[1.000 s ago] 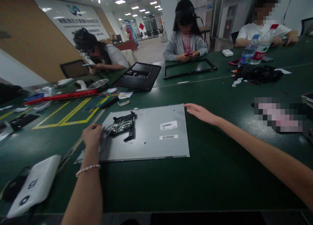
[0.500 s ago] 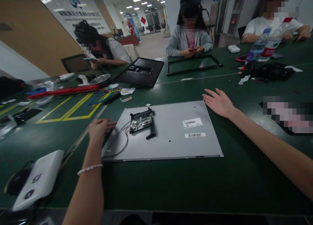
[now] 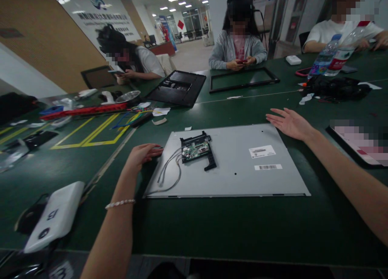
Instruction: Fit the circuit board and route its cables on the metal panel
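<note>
A flat silver display panel (image 3: 224, 182) lies on the green table in front of me, its labelled back facing up. On its left half rests a black bracket with a green circuit board (image 3: 195, 150), and grey cables (image 3: 169, 172) run from it toward the panel's near left corner. My left hand (image 3: 142, 156) is at the panel's left edge, fingers stretched out against or just beside it. By the far right corner, my right hand (image 3: 291, 123) has its palm turned inward and its fingers extended. Neither hand is wrapped around anything.
Beyond the panel lie a black plastic back cover (image 3: 178, 89) and a black frame (image 3: 242, 87). A white device (image 3: 56, 216) sits near left; a phone-like slab (image 3: 360, 143) lies right. Bottles (image 3: 341, 61) stand at the back right. Several people sit across the table.
The panel, with the board and cables on it, has slid to the right across the table. Both my hands have moved right along with it, and the view has shifted slightly.
</note>
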The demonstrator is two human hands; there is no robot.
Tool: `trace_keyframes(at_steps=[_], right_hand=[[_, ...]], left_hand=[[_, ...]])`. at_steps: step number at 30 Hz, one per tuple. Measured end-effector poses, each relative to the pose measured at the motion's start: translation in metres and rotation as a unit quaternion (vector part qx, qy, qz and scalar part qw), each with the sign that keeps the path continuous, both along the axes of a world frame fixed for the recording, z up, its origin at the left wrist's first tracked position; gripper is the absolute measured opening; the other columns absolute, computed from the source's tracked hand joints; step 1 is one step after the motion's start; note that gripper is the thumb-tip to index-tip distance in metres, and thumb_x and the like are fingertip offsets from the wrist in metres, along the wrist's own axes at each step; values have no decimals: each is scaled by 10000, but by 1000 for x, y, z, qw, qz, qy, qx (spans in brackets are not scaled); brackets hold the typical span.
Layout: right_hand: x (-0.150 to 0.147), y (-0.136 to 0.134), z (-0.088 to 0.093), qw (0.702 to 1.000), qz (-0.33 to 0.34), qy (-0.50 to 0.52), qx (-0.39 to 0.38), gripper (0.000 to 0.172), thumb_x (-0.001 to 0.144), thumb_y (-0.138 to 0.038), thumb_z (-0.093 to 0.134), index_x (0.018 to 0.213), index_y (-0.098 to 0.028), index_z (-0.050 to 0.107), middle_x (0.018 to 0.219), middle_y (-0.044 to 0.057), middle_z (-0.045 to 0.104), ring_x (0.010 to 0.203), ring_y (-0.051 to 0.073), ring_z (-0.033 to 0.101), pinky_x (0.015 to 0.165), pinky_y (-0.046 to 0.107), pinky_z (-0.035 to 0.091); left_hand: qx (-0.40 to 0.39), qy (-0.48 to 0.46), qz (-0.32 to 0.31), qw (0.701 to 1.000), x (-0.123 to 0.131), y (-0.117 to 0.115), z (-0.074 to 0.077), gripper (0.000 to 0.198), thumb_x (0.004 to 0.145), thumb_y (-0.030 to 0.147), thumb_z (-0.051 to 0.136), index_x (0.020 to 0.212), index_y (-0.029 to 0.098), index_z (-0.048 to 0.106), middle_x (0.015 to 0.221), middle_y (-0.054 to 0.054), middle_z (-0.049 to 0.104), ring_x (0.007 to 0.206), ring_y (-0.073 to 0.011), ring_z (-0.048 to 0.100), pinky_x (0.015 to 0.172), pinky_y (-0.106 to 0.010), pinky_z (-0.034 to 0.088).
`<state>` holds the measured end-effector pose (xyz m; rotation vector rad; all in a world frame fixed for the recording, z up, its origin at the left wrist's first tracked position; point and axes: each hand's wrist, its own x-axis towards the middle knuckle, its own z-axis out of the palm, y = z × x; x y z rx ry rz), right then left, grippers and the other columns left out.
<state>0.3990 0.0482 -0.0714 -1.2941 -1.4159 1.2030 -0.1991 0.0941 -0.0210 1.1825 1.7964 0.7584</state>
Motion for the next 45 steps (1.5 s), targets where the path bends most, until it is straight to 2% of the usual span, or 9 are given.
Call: trace_keyframes(at_steps=[7,13,19,24,29,39,42,45], right_hand=[[27,9,-7,998,-37,36,-23,556,926,-496,278,1406,-246,409,1458,130,496,1314,257,495,1093,528,388],[50,16,-11,995,-75,-15,-62,405,883,-400,425,1184,-181,584,1312,190,611,1259,271,552,1084,451,424],[54,14,-8,991,-83,-86,-52,312,850,-453,515,1031,-249,667,1259,135,658,1218,280,586,1080,453,429],[50,13,-1,978,-68,-193,-35,344,807,-481,569,1034,-261,704,1257,76,667,1209,302,581,1044,494,451],[42,16,4,956,-54,-289,-12,342,794,-469,557,1006,-262,728,1206,43,692,1195,311,580,1065,495,410],[33,21,7,925,-28,-377,20,343,792,-464,523,971,-256,730,1102,59,726,1071,318,644,1003,490,459],[27,21,6,921,-34,-387,40,399,813,-466,511,1088,-248,701,1133,72,713,1067,324,647,998,506,463],[11,19,8,921,-15,-382,75,551,830,-499,525,1312,-238,580,1317,90,622,1137,320,617,1017,498,457]], left_hand=[[10,29,-27,999,26,-7,8,275,786,316,641,972,116,672,964,-144,737,859,-217,711,478,-157,431],[6,14,-79,997,42,-10,5,298,757,375,669,939,138,684,922,-138,746,831,-223,723,464,-171,430],[9,3,-114,993,57,-19,9,379,721,439,710,964,150,680,872,-123,752,800,-215,723,512,-192,456],[12,-3,-138,990,65,-23,10,409,720,464,713,975,148,670,870,-119,751,793,-214,722,530,-209,473],[-5,-8,-181,983,71,-25,8,401,745,486,700,973,157,676,891,-117,753,806,-214,723,539,-212,488],[-31,-26,-228,973,81,-28,4,425,766,523,702,1001,170,682,903,-114,753,852,-223,723,538,-202,500],[-41,-42,-243,968,83,-30,4,419,766,528,706,997,180,689,923,-118,753,863,-226,722,565,-217,522],[-55,-63,-254,964,83,-30,3,390,778,520,708,991,194,694,940,-113,753,872,-217,721,596,-215,539]])
